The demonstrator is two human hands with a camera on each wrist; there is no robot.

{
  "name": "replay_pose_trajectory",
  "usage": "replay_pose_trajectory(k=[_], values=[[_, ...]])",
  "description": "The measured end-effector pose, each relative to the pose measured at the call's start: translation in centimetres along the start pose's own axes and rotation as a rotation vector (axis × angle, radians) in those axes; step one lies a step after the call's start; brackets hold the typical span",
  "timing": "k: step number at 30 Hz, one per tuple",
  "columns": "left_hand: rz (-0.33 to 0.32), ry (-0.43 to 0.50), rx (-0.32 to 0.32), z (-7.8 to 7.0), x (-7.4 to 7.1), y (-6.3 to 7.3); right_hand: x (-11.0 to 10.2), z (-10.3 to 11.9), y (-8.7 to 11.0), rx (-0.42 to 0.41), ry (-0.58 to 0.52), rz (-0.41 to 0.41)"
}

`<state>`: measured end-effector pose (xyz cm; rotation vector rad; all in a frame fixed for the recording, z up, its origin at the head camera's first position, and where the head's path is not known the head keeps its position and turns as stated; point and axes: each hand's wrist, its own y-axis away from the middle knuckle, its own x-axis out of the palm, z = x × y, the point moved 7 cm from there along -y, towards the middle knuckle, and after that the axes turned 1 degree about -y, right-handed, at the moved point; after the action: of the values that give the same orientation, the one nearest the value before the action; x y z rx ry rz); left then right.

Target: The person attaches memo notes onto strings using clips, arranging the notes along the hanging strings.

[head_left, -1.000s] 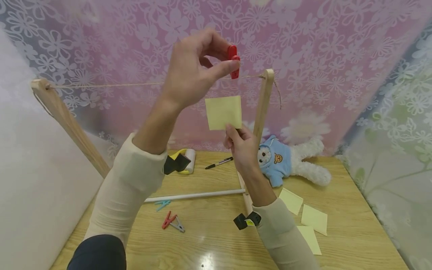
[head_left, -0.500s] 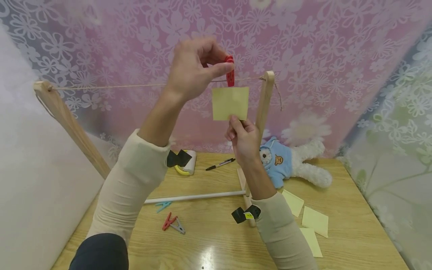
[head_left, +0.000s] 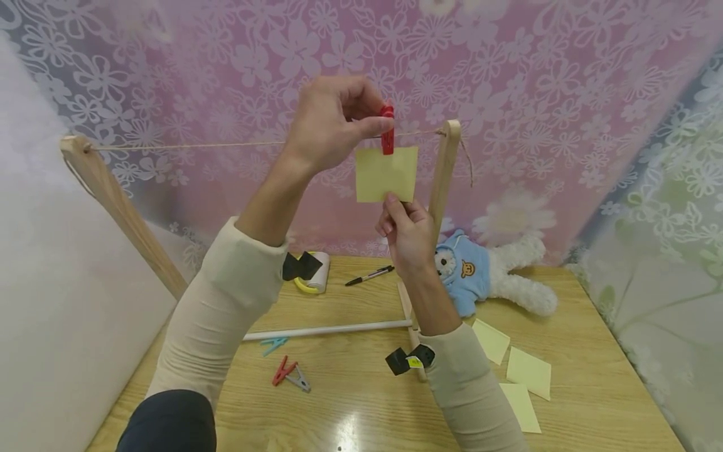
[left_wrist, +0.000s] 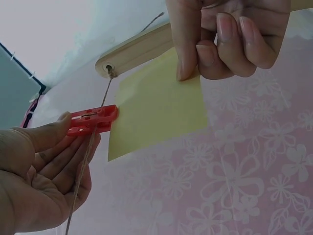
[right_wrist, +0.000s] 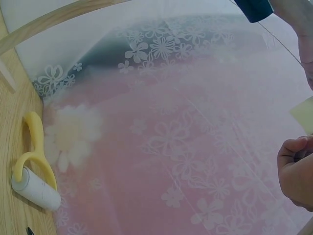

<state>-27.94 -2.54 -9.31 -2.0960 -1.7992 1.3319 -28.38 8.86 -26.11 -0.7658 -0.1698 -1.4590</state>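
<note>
Between thumb and fingers, my left hand [head_left: 330, 125] pinches a red clothespin [head_left: 388, 133] up at the twine [head_left: 192, 146]. The clothespin's tip overlaps the top edge of a yellow sticky note [head_left: 386, 176]. My right hand [head_left: 412, 235] pinches that note by its lower edge, thumb in front. In the left wrist view the red clothespin [left_wrist: 93, 120] lies across the twine, its end at the note's [left_wrist: 156, 105] edge. Only part of the right hand [right_wrist: 296, 171] and a corner of the note show in the right wrist view.
Wooden posts [head_left: 443, 176] hold the twine at both ends. On the table [head_left: 361, 402] lie a white rod [head_left: 327, 329], loose clothespins [head_left: 284, 370], several sticky notes [head_left: 528, 371], a pen [head_left: 369, 275], a lint roller [head_left: 319, 273] and a plush toy [head_left: 474, 270].
My left hand has come down with the red clothespin, from above the note to its top edge. The right hand has raised the note slightly, moving it a little right.
</note>
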Motion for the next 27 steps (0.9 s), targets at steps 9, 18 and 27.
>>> replay_pose_trajectory(k=[9,18,27], values=[[0.043,0.055,-0.038,0.26,0.17,0.06,-0.15,0.02,-0.07,-0.009,-0.004,0.014],[0.029,-0.028,-0.062,0.55,0.14,0.08,-0.04,0.08,-0.07,-0.014,0.005,0.021],[0.059,-0.082,-0.075,0.68,0.46,0.02,-0.22,-0.36,0.09,0.024,-0.032,0.017]])
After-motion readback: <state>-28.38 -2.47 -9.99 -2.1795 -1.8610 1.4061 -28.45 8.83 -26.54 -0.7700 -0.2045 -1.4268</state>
